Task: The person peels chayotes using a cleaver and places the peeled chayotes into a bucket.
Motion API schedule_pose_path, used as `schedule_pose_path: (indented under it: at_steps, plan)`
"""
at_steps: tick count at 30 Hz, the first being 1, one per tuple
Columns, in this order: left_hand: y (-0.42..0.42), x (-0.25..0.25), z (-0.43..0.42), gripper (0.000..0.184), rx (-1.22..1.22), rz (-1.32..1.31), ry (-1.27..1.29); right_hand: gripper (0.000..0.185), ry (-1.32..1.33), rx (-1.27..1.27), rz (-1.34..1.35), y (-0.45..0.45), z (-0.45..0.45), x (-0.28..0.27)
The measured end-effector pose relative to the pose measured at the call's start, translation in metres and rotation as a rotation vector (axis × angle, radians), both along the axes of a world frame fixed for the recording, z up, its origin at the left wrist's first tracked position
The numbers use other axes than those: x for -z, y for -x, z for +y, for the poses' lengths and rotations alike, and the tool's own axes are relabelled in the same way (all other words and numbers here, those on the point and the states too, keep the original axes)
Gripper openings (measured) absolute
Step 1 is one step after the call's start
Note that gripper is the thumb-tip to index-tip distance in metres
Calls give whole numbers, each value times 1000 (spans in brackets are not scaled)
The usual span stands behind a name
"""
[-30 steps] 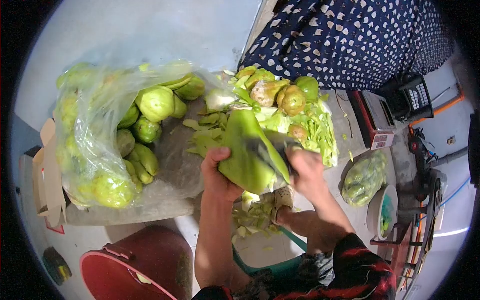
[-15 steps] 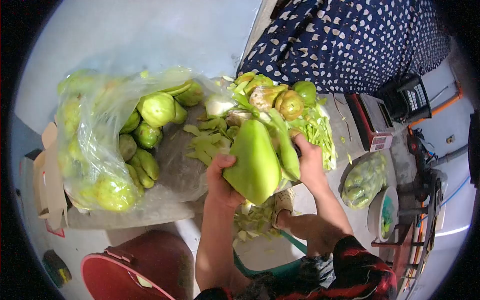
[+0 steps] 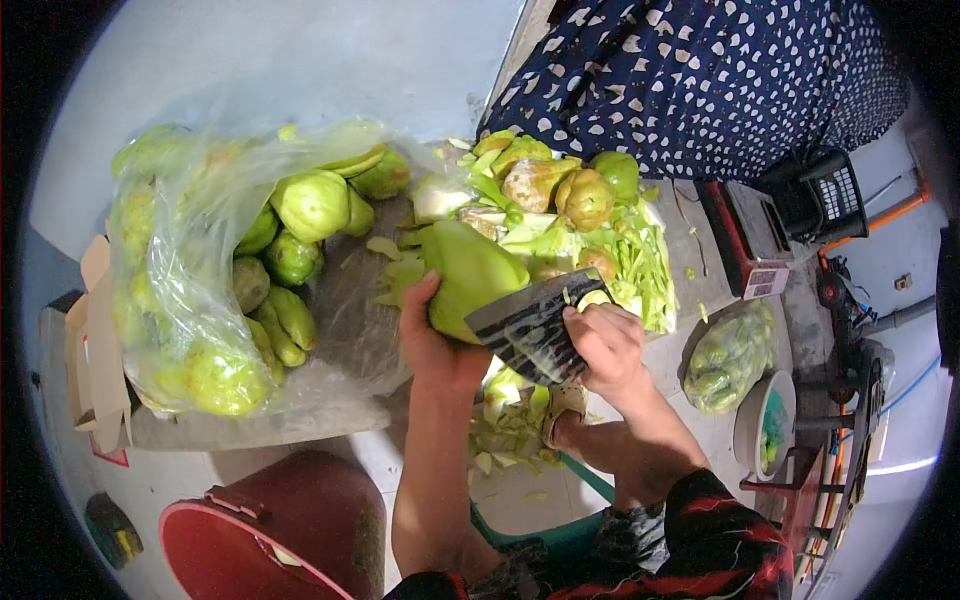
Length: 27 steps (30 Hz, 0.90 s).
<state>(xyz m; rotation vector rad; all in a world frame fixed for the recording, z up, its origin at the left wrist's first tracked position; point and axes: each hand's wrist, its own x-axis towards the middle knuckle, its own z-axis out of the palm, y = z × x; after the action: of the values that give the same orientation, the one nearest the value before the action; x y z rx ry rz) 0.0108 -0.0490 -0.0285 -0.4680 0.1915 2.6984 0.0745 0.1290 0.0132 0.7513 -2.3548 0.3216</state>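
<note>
My left hand (image 3: 437,335) is wrapped round the near side of a large peeled green fruit (image 3: 468,272). In my right hand (image 3: 608,345) is a wide dark knife (image 3: 530,325), its blade reaching left to the fruit's lower right side. The handle is hidden in my closed fingers. Just beyond the fruit lies a heap of green peels (image 3: 640,255), with brownish fruits (image 3: 584,200) on top. To the left, whole green fruits (image 3: 311,206) sit in the mouth of a clear plastic bag (image 3: 190,270).
A red bucket (image 3: 290,520) stands on the floor at the lower left. At the right are a red scale (image 3: 745,240), a black basket (image 3: 835,200), a filled plastic bag (image 3: 728,358) and a white bucket (image 3: 752,430). Peels (image 3: 510,440) lie on the floor below my hands.
Since half a second ago, the fruit has tilted and shifted up and left. The knife has turned so its broad blade shows. The long strip of peel beside the fruit is gone from it.
</note>
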Motion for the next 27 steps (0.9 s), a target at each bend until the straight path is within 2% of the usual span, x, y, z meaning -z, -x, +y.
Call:
schedule_pose_path:
  at_steps: [2,4,7,10,16,18,20,22,27]
  plan:
    - [-3,-6,0,49,32,17,100,12,-15,-18,32,-1,-4,-1]
    - [-4,-7,-4,44,48,57,64,12,-31,-37,67,-2,-6,-2]
    - [-2,-3,-5,49,57,124,153,18,-10,-47,65,-1,-3,3]
    - [-1,-1,-10,50,32,58,54,35,111,65,-147,5,8,9]
    - [4,1,-23,55,128,250,-13,44,40,39,-155,-5,4,-2]
    - [3,2,-23,58,135,238,22,47,89,8,-150,-6,6,-2]
    - [1,-1,-22,61,142,233,56,50,100,91,-209,1,12,12]
    - [1,-5,-25,61,203,276,-45,47,106,97,-221,1,13,11]
    - [-3,3,-23,56,234,279,-103,39,137,44,-190,-7,1,-4]
